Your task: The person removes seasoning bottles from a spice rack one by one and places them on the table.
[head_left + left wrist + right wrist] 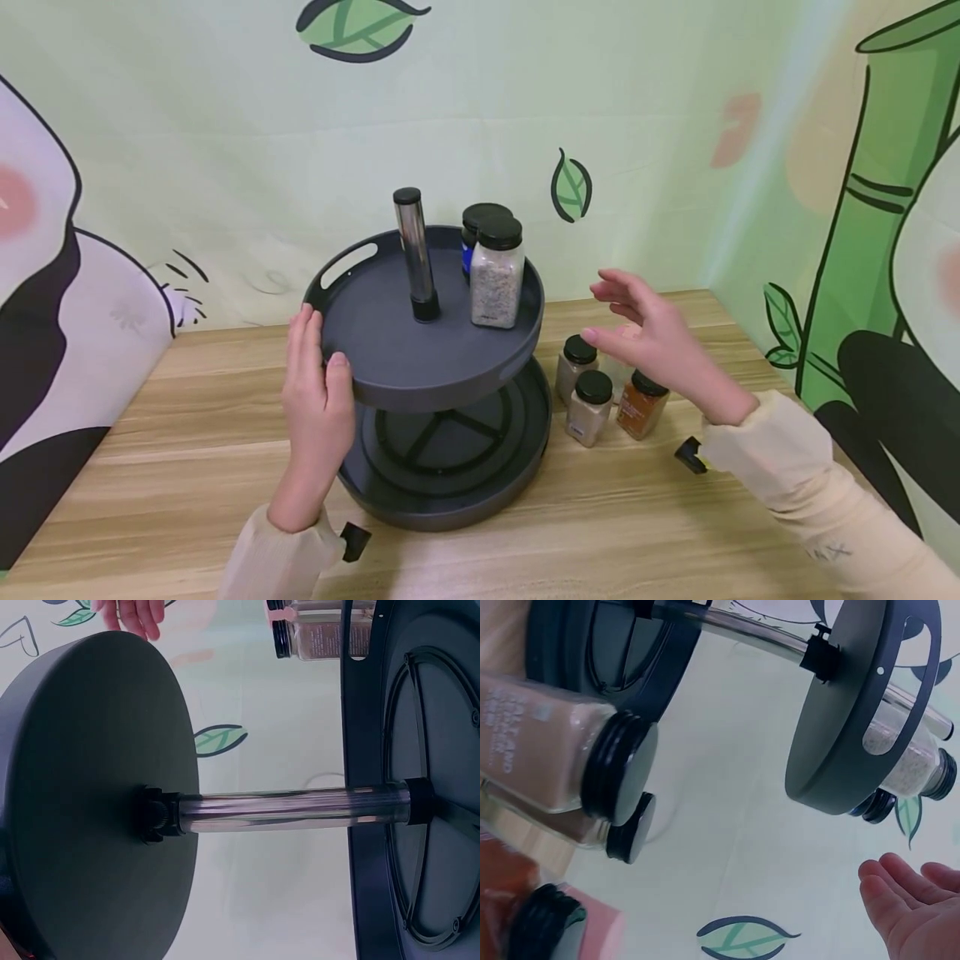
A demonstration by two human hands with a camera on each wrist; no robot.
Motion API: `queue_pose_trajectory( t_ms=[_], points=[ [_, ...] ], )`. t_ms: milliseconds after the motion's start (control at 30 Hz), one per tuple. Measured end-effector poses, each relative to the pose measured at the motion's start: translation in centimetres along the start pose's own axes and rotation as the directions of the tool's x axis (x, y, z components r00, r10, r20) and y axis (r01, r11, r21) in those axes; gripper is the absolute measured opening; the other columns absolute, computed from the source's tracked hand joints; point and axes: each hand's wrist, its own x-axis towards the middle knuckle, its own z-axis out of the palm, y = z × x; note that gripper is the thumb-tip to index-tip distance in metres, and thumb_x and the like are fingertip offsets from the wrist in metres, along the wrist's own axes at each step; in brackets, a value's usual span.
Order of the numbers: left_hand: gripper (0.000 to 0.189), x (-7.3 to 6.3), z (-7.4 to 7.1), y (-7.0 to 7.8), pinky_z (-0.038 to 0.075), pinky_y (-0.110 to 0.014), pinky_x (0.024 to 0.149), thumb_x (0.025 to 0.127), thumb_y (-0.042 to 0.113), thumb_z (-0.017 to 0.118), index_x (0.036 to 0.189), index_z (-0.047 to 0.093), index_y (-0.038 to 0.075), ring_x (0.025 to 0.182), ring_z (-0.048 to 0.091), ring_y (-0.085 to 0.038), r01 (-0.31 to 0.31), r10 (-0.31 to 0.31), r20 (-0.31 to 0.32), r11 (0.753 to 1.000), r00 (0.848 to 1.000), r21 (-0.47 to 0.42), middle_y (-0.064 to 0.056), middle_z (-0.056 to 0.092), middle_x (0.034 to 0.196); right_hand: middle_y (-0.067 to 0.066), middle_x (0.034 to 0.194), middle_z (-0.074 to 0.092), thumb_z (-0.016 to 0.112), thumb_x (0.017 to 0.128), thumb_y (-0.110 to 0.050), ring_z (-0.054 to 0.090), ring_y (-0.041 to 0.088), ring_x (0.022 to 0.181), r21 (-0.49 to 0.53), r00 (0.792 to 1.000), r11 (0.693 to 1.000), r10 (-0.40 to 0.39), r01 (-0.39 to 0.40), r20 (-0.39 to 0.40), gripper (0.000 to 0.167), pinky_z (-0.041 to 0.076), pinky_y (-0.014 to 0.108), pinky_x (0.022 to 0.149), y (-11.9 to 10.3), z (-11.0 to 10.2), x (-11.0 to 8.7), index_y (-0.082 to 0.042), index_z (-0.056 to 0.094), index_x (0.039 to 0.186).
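A dark grey two-tier turntable stands on the table, with its upper tray (375, 350) on a metal post (415, 250) above the lower tray (450, 512). My left hand (318, 404) rests at the upper tray's left rim, fingers straight along its side. Toward the right of that tray stands a clear jar of pale speckled grains (497, 292), a black-lidded jar with some blue (468, 250) partly hidden behind it. My right hand (656, 342) hovers, relaxed and holding nothing, over the small jars on the table, right of the turntable.
Those small black-lidded jars include a beige one (588, 418), another behind it (576, 367) and an orange-brown one (642, 408). A pink item (604, 922) sits beside them, mostly hidden. A printed cloth wall (480, 125) rises behind the wooden table (187, 433).
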Motion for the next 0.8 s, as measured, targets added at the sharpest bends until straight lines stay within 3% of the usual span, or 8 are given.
queue_pose_trajectory(
  t_ms=[433, 800],
  points=[
    [0.047, 0.0, 0.0, -0.1, 0.019, -0.045, 0.107, 0.087, 0.009, 0.037, 0.132, 0.037, -0.004, 0.133, 0.022, -0.026, 0.006, -0.007, 0.008, 1.0, 1.0, 0.007, -0.014, 0.031, 0.142, 0.017, 0.126, 0.048, 0.067, 0.077, -0.014, 0.045, 0.027, 0.117, -0.026, 0.999, 0.999, -0.044, 0.045, 0.019, 0.066, 0.033, 0.038, 0.101, -0.6, 0.8, 0.9, -0.001, 0.033, 0.133],
    [0.047, 0.0, 0.0, -0.2, 0.019, -0.045, 0.107, 0.087, 0.009, 0.037, 0.132, 0.036, -0.004, 0.133, 0.022, -0.026, 0.005, -0.005, 0.007, 1.0, 1.0, 0.013, -0.014, 0.031, 0.142, 0.015, 0.127, 0.047, 0.066, 0.077, -0.018, 0.044, 0.024, 0.118, -0.01, 0.998, 0.999, -0.039, 0.039, 0.046, 0.067, 0.032, 0.036, 0.102, -1.0, 1.5, 1.6, -0.003, 0.033, 0.133]
  ],
)
